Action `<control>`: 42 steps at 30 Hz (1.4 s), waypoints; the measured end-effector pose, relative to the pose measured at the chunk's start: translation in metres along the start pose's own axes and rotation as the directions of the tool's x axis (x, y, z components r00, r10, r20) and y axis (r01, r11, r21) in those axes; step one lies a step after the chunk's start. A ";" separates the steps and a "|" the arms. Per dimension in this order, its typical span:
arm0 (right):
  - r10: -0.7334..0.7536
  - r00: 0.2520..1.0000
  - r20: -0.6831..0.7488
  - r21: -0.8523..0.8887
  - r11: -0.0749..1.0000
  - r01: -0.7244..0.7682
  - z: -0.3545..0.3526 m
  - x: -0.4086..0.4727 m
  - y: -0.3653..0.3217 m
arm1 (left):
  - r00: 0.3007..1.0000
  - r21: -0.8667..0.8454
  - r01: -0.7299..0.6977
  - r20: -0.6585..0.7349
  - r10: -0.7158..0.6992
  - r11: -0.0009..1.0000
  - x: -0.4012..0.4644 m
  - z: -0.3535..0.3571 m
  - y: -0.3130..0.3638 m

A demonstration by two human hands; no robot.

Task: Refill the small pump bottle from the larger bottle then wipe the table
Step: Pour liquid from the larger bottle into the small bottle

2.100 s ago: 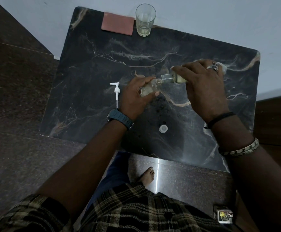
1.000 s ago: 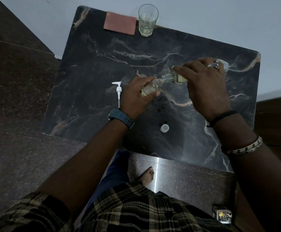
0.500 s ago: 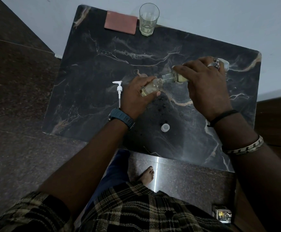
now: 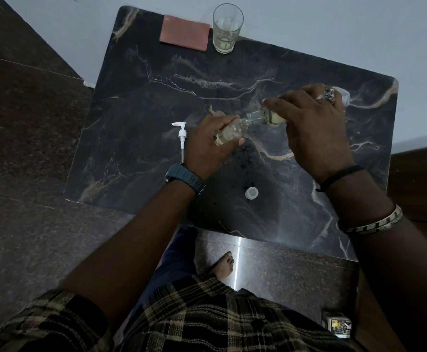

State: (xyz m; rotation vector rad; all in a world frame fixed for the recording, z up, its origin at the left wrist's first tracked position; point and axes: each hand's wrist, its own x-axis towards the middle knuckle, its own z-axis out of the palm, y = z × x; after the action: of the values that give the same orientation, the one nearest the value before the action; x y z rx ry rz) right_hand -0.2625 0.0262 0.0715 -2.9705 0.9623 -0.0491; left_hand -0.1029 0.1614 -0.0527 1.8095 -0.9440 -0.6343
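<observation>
My left hand (image 4: 206, 146) grips the small clear bottle (image 4: 229, 134), tilted with its open mouth up and to the right; pale yellow liquid sits in its lower end. The larger bottle (image 4: 267, 116) lies nearly flat in my right hand (image 4: 314, 130), its neck touching the small bottle's mouth. Most of the larger bottle is hidden under my fingers. The white pump head (image 4: 181, 138) lies on the dark marble table (image 4: 143, 102) just left of my left hand. A small white cap (image 4: 251, 193) rests on the table near the front edge.
A reddish-pink cloth (image 4: 185, 33) lies flat at the table's far edge, with a drinking glass (image 4: 227, 27) holding a little liquid beside it. The wall runs behind the table. A small printed box (image 4: 337, 325) sits on the floor at lower right, and a bare foot (image 4: 223, 265) shows below the table.
Both hands hold the same pouring pose with the bottles mouth to mouth. Only the camera has shifted slightly.
</observation>
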 end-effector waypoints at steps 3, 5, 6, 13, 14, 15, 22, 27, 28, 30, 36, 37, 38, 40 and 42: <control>0.002 1.000 0.001 -0.007 1.000 -0.002 0.000 0.000 0.000 | 1.000 -0.005 0.002 -0.003 -0.002 1.000 0.000 0.000 0.000; 0.000 1.000 0.001 -0.010 1.000 0.000 0.000 0.000 0.000 | 1.000 0.001 -0.004 -0.007 0.004 1.000 0.000 0.000 -0.001; 0.000 1.000 0.000 -0.011 1.000 0.000 0.000 0.000 0.000 | 1.000 0.004 -0.007 -0.009 0.007 1.000 0.000 0.000 -0.001; -0.001 1.000 0.000 -0.013 1.000 0.001 0.000 0.000 0.000 | 1.000 0.010 -0.022 -0.016 0.022 1.000 0.000 0.002 -0.004; -0.004 1.000 -0.003 -0.016 1.000 0.004 -0.001 -0.001 0.000 | 1.000 0.007 -0.021 -0.015 0.021 1.000 0.000 0.002 -0.004; -0.006 1.000 -0.005 -0.018 1.000 0.006 -0.001 0.000 0.000 | 1.000 0.005 -0.019 -0.014 0.019 1.000 0.000 0.002 -0.004; -0.013 1.000 -0.003 -0.025 1.000 0.012 0.000 0.000 0.001 | 1.000 -0.008 0.004 -0.012 -0.004 1.000 0.000 0.004 -0.006; -0.021 1.000 -0.015 -0.026 0.999 0.021 0.000 0.002 0.002 | 1.000 0.011 0.004 -0.013 -0.004 1.000 0.000 0.003 -0.006; -0.023 1.000 -0.017 -0.029 0.999 0.023 0.000 0.002 0.001 | 1.000 0.015 0.005 -0.013 -0.005 1.000 0.000 0.003 -0.006; -0.027 0.999 -0.019 -0.036 0.999 0.026 0.000 0.002 0.001 | 1.000 0.018 0.008 -0.019 -0.008 1.000 0.000 0.004 -0.006; -0.037 0.999 -0.021 -0.054 0.998 0.036 0.001 0.004 0.002 | 1.000 0.018 0.011 -0.021 -0.010 1.000 0.001 0.003 -0.008; -0.039 0.999 -0.020 -0.055 0.998 0.037 0.001 0.004 0.002 | 1.000 0.019 0.012 -0.020 -0.011 1.000 0.001 0.004 -0.008; -0.040 0.999 -0.018 -0.055 0.998 0.039 0.001 0.004 0.002 | 1.000 0.022 0.013 -0.020 -0.012 1.000 0.001 0.004 -0.008; -0.043 0.999 -0.012 -0.057 0.997 0.043 0.000 0.005 0.003 | 1.000 0.025 0.014 -0.020 -0.014 1.000 0.001 0.004 -0.009; -0.048 0.999 -0.007 -0.062 0.997 0.047 0.000 0.005 0.003 | 1.000 0.023 0.017 -0.020 -0.017 1.000 0.001 0.005 -0.009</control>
State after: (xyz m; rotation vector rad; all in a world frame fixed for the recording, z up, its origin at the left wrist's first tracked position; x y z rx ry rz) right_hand -0.2599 0.0205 0.0718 -3.0514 0.9107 -0.0328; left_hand -0.1029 0.1600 -0.0625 1.8424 -0.9268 -0.6168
